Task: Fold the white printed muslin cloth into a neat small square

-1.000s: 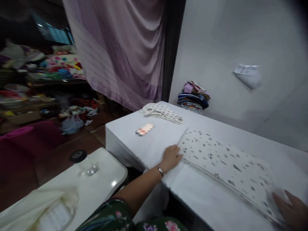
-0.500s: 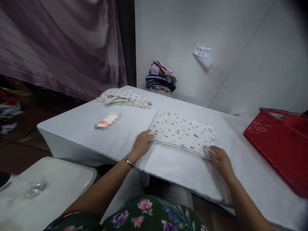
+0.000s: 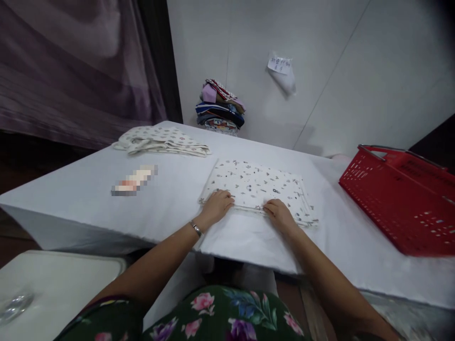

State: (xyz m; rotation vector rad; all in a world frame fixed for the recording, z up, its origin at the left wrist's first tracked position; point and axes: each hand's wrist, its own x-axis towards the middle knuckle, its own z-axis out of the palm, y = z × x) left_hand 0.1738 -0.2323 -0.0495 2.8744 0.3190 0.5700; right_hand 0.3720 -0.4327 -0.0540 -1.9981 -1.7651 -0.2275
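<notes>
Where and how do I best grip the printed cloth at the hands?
Probably by the near edge of the printed cloth, coming in from the near side: it lies flat, its layered edge faces that way, and the left hand and right hand touch it there. Pinching the layers together should help keep the fold aligned.

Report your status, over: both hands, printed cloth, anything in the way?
Left hand, right hand at near edge of folded printed cloth. Cloth flat on table. Red shopping basket apart, rightward.

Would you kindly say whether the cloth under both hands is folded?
Folded: the cloth shows layered edges between left hand and right hand.
</notes>
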